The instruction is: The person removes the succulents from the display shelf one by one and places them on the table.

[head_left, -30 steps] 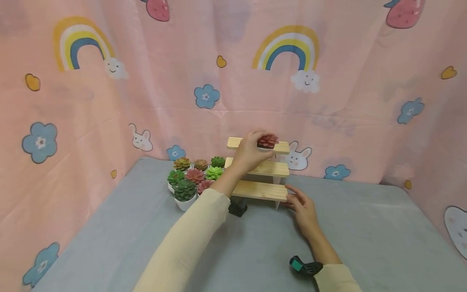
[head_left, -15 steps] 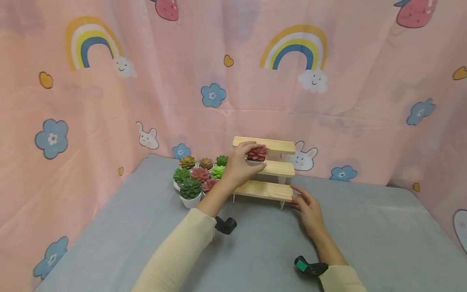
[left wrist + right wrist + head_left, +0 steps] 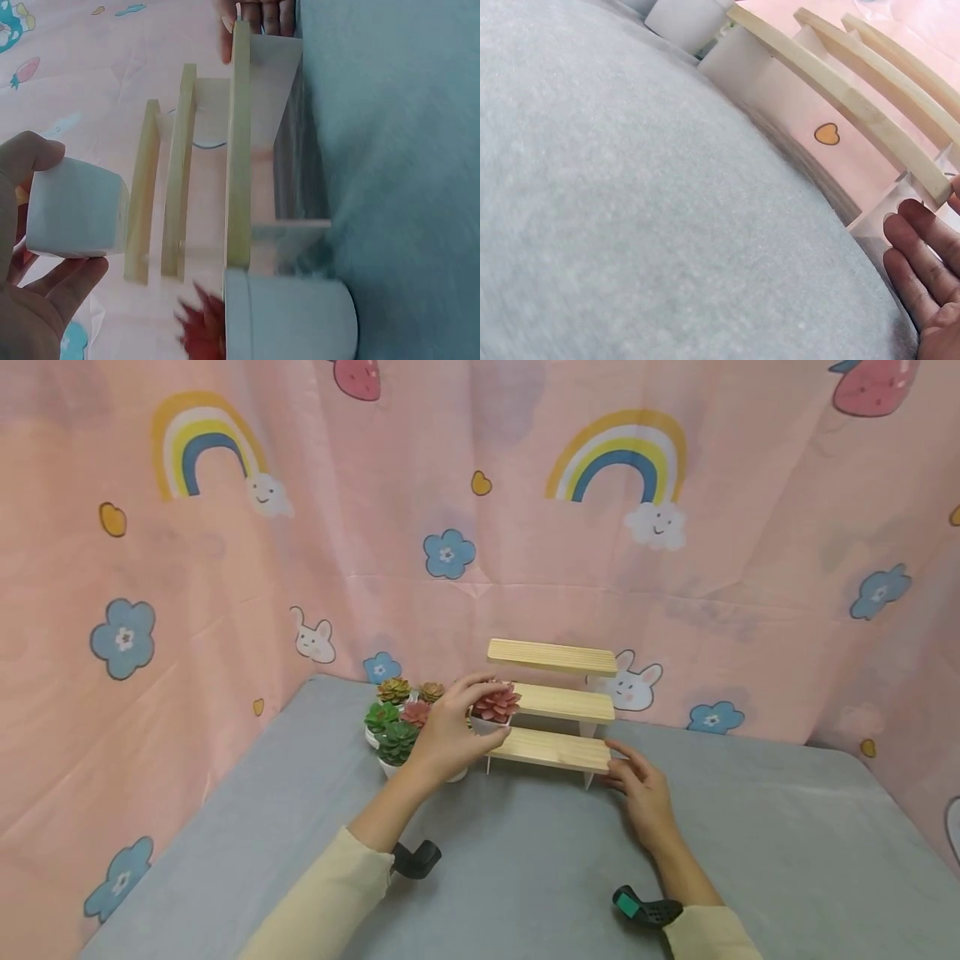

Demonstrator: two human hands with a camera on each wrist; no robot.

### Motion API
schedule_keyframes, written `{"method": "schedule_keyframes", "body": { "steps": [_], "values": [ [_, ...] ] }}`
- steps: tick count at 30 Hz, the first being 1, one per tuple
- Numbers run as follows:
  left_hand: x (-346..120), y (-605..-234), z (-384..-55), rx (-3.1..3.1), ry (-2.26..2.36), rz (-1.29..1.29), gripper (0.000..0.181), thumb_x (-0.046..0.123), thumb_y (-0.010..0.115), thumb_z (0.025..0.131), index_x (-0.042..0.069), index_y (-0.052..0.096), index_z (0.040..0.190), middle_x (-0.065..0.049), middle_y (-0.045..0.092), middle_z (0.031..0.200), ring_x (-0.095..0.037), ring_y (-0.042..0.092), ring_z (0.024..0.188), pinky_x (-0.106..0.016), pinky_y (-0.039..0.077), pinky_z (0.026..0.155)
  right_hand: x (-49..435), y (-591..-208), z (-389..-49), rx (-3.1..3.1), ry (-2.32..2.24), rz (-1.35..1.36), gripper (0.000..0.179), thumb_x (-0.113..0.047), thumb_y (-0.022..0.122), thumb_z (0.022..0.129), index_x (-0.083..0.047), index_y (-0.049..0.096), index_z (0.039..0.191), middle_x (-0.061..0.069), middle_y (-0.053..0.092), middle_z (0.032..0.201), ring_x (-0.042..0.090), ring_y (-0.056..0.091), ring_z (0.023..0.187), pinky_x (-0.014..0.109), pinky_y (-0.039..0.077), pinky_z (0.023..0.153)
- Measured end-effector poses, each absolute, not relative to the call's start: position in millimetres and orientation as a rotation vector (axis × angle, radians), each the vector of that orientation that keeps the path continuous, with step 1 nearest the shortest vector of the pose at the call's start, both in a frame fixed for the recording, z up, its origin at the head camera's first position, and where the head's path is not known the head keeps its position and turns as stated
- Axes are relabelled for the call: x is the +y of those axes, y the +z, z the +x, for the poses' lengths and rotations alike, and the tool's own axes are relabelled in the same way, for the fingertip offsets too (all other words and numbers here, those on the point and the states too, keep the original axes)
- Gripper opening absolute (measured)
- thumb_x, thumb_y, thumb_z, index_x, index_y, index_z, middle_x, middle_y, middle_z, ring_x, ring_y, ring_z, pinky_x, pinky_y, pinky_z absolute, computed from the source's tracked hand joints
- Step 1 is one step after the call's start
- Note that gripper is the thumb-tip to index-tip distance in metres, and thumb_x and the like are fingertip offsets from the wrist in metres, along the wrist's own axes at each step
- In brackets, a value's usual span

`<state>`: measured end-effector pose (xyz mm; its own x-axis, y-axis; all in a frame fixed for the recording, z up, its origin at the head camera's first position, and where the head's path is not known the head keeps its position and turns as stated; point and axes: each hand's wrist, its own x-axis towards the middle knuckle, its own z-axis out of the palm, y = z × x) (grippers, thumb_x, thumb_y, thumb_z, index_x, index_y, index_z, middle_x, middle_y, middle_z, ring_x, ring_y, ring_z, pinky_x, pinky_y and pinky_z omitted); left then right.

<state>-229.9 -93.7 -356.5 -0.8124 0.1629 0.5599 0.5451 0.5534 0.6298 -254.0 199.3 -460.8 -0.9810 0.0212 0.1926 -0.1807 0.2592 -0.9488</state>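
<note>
My left hand (image 3: 448,731) grips a small potted succulent (image 3: 497,702), red and leafy in a white squarish pot, fingers and thumb on opposite sides. It is held up in front of the left end of a three-tier wooden stand (image 3: 551,747). In the left wrist view the white pot (image 3: 75,208) hides the held plant's leaves. My right hand (image 3: 643,797) holds the lowest board's right end; in the right wrist view several fingers (image 3: 915,240) lie under the board by the clear leg, and another digit touches the board's end.
Several potted succulents (image 3: 396,742), green, red and brownish, cluster left of the stand, partly hidden by my left hand. The grey-covered table (image 3: 525,868) extends in front. A pink patterned curtain (image 3: 360,527) hangs close behind the stand.
My left hand has brought the red succulent down and left from the top board to the stand's left end. My right hand has stayed at the lowest board. The view has shifted slightly.
</note>
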Motion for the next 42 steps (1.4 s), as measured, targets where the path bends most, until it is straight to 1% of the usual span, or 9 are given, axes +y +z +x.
{"method": "schedule_keyframes", "body": {
  "steps": [6,10,14,17,24,31,39,40,42],
  "values": [
    [-120.8,-359.5,-213.3,-2.307,-1.161,-0.567,0.053,0.012,0.085,0.08,0.015,0.068,0.13,-0.009,0.058,0.142,-0.024,0.06,0.122,-0.03,0.059,0.062,200.4,-462.2,-253.8,-2.331,1.822,0.178,0.038,-0.011,0.049,0.105,0.001,0.057,0.14,-0.015,0.071,0.098,-0.007,0.065,0.09,0.014,0.057,0.08],
    [-140.7,-362.5,-203.6,-2.279,-1.1,-0.539,0.054,0.012,0.086,0.078,0.014,0.068,0.128,-0.01,0.06,0.14,-0.027,0.061,0.124,-0.039,0.061,0.086,200.5,-463.2,-254.3,-2.318,1.827,0.207,0.038,-0.009,0.049,0.105,0.001,0.056,0.14,-0.026,0.066,0.09,-0.006,0.066,0.09,0.014,0.057,0.08],
    [-162.2,-366.0,-193.9,-2.272,-1.058,-0.5,0.053,0.011,0.086,0.078,0.012,0.068,0.128,-0.012,0.06,0.14,-0.03,0.059,0.129,-0.05,0.053,0.103,200.1,-462.7,-254.6,-2.323,1.827,0.21,0.038,-0.012,0.05,0.105,0.0,0.056,0.141,-0.027,0.066,0.091,-0.007,0.066,0.09,0.014,0.057,0.081],
    [-178.3,-369.5,-186.4,-2.296,-1.086,-0.444,0.053,0.008,0.084,0.079,0.012,0.067,0.129,-0.011,0.057,0.143,-0.03,0.059,0.128,-0.048,0.055,0.102,200.0,-461.6,-254.3,-2.325,1.832,0.202,0.038,-0.013,0.05,0.105,0.0,0.056,0.141,-0.027,0.066,0.091,-0.007,0.066,0.09,0.014,0.057,0.081],
    [-208.9,-379.0,-171.2,-2.322,-1.171,-0.269,0.055,0.006,0.082,0.081,0.015,0.065,0.133,-0.007,0.053,0.149,-0.026,0.058,0.129,-0.028,0.057,0.095,199.9,-459.9,-252.4,-2.342,1.827,0.18,0.039,-0.012,0.049,0.106,0.0,0.054,0.142,-0.026,0.066,0.092,-0.007,0.066,0.089,0.013,0.056,0.081],
    [-227.5,-386.9,-165.3,-2.287,-1.209,-0.148,0.055,0.004,0.079,0.082,0.014,0.063,0.134,-0.006,0.053,0.149,-0.022,0.058,0.124,-0.045,0.058,0.094,200.2,-459.9,-251.5,-2.348,1.824,0.159,0.039,-0.011,0.049,0.105,-0.001,0.055,0.142,-0.023,0.067,0.094,-0.007,0.066,0.09,0.013,0.056,0.081],
    [-241.6,-392.2,-171.3,-2.275,-1.227,-0.1,0.056,0.004,0.079,0.084,0.013,0.062,0.136,-0.006,0.056,0.145,0.004,0.058,0.107,-0.008,0.051,0.082,200.0,-460.9,-251.8,-2.325,1.847,0.171,0.038,-0.01,0.049,0.105,0.001,0.055,0.141,-0.027,0.067,0.091,-0.006,0.067,0.089,0.014,0.057,0.08],
    [-244.5,-392.7,-171.7,-2.275,-1.219,-0.101,0.056,0.003,0.079,0.084,0.014,0.062,0.136,-0.006,0.056,0.145,0.005,0.058,0.106,-0.006,0.049,0.083,199.7,-460.6,-251.8,-2.327,1.845,0.173,0.039,-0.01,0.049,0.105,0.001,0.055,0.141,-0.022,0.07,0.094,-0.006,0.067,0.089,0.014,0.057,0.081],
    [-250.3,-394.6,-172.3,-2.295,-1.195,-0.088,0.056,0.003,0.079,0.084,0.015,0.062,0.136,-0.006,0.055,0.146,0.0,0.059,0.113,-0.016,0.054,0.088,199.1,-460.2,-251.4,-2.338,1.835,0.171,0.039,-0.011,0.048,0.105,0.0,0.055,0.142,-0.007,0.074,0.103,-0.006,0.067,0.09,0.015,0.057,0.081]
  ]
}}
